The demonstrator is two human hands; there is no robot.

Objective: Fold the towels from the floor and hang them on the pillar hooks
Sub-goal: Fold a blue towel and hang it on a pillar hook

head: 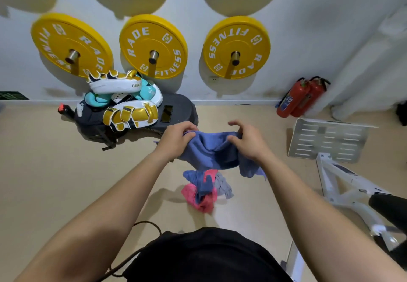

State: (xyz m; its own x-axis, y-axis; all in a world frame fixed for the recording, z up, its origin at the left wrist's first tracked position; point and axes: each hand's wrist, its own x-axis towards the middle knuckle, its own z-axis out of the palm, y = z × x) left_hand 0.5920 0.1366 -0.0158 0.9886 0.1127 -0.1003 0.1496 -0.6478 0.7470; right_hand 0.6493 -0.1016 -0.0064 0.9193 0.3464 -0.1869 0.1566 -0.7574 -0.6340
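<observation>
One blue towel (pixel 211 149) is held bunched at frame centre, above the floor (pixel 66 171). Left hand (pixel 176 140) pinches its upper left edge, fingers curled. Right hand (pixel 248 142) grips the upper right edge, thumb against the cloth, fingers loosely arched. Pile (pixel 204 189) of pink and blue towels lies just below. Risk: corners not squared, so a crooked fold; the dangling lower corner may snag the pile.
</observation>
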